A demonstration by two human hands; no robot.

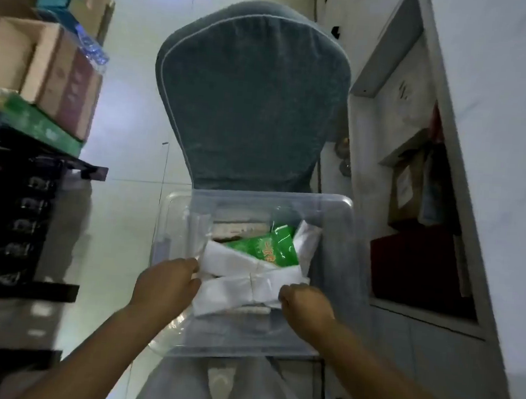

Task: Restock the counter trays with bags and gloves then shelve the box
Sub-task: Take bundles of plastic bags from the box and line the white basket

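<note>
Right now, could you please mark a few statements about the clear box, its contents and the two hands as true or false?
1. The clear plastic box rests on a chair with a blue-grey back. True.
2. A green packet lies inside the box. True.
3. Only the left hand is at the box. False: the right hand is there too, both on the white folded bundles.
4. The box has its lid on. False: it is open on top.
5. Cardboard boxes sit on shelving to the left. True.
</note>
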